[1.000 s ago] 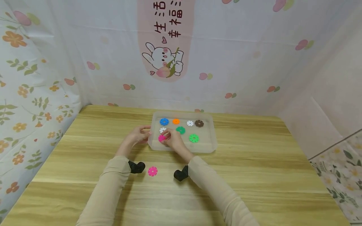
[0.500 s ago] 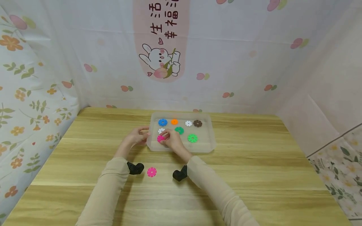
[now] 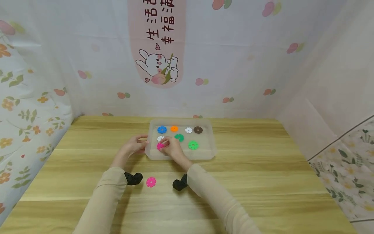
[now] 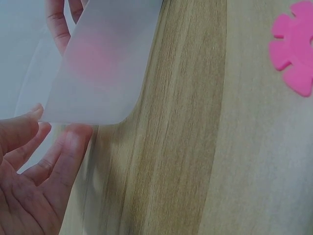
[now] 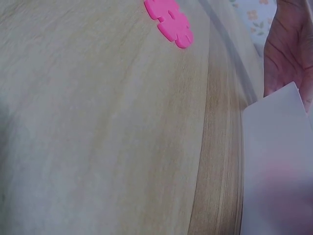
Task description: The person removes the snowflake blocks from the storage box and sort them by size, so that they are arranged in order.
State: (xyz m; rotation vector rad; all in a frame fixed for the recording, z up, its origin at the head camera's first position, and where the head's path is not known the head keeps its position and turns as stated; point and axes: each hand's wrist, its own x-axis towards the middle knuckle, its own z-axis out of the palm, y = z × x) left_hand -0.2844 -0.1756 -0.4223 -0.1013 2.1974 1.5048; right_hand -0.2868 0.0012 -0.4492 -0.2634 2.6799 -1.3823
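Disc [image 3: 159, 146], pink: I see right hand [image 3: 173, 148] pinch it inside translucent tray [image 3: 205, 151]; left hand [image 3: 133, 145], fingers parted, touches tray's end.

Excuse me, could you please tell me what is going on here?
A person's right hand pinches a pink notched disc inside a translucent tray, while the left hand touches the tray's left side. Seven other discs in blue, orange, white, brown and green lie there too. A second pink disc lies on the wooden table, nearer the person.
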